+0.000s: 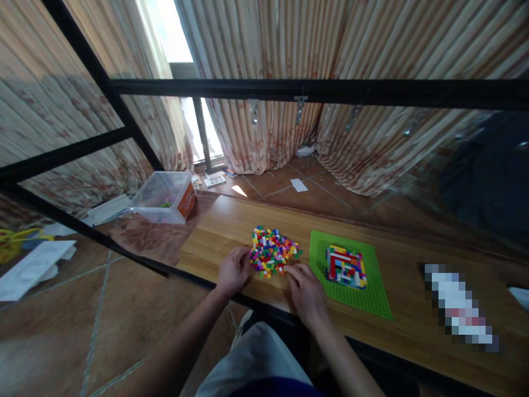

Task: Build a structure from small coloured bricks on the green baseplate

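Note:
A heap of small coloured bricks [273,251] lies on the wooden table [223,231]. My left hand [233,270] rests at the heap's left edge with its fingers curled against the bricks. My right hand [305,289] lies at the heap's lower right edge, fingertips touching the bricks; what they pinch, if anything, is too small to make out. To the right sits a green baseplate [372,295] carrying a low square build of coloured bricks [346,267].
A clear plastic box [165,197] with an orange label stands on a patterned cloth beyond the table's left end. Black frame bars cross the view. Papers lie on the tiled floor at left. A blurred-out object [460,306] lies on the table's right part.

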A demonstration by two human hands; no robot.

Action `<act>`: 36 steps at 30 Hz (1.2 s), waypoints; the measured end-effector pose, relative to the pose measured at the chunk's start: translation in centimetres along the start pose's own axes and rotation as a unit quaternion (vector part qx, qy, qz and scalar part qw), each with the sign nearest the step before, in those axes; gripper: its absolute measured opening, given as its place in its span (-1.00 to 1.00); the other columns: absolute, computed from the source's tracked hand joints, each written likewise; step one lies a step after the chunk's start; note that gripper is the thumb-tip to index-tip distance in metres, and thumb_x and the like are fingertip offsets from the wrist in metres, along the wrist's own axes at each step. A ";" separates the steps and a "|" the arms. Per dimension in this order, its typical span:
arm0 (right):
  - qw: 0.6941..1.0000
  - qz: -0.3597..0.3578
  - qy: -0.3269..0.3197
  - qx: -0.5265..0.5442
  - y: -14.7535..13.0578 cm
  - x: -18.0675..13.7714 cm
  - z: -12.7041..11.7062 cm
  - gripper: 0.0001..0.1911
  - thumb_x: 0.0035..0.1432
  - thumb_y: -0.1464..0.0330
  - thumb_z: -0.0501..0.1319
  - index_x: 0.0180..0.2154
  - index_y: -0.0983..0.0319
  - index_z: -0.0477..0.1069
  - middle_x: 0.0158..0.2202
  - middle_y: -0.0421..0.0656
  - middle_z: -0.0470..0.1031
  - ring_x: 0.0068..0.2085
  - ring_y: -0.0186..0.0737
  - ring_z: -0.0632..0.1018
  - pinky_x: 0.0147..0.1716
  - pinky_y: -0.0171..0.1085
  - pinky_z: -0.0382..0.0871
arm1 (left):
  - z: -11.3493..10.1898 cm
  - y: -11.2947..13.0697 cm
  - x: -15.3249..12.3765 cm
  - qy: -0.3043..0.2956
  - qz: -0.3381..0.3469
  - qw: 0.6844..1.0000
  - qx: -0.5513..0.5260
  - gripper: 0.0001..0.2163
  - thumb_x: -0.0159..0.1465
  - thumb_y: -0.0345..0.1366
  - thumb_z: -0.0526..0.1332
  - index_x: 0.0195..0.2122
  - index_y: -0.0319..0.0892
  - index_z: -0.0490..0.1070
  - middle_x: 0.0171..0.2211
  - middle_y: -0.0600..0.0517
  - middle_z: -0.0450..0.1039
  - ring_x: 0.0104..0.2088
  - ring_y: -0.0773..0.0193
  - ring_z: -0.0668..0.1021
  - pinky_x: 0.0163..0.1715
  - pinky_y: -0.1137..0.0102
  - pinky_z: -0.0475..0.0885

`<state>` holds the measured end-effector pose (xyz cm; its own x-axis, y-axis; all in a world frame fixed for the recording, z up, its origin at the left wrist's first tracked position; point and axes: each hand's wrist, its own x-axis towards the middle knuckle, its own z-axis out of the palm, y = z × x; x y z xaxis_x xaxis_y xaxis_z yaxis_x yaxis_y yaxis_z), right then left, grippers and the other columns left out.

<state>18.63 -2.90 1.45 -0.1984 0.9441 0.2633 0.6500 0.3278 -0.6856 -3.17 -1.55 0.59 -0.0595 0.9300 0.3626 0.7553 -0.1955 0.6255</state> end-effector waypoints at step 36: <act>0.924 0.263 0.268 0.077 7.8 -4.1 -9.9 -0.58 0.09 0.07 0.15 -0.21 0.24 0.53 -0.24 0.00 0.60 -0.21 -0.04 0.57 -0.16 -0.08 0.40 | -0.3 -0.1 0.9 0.019 0.009 0.998 0.052 -0.80 0.28 -0.17 0.09 -0.32 -0.13 0.44 -0.41 0.03 0.52 -0.45 0.26 0.53 -0.44 0.42 0.42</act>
<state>31.74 -4.55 1.75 0.5337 0.8347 0.1361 0.4327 -0.1311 -0.8920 -3.51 -0.85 1.09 -0.0680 0.9136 0.4009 0.8200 -0.1778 0.5441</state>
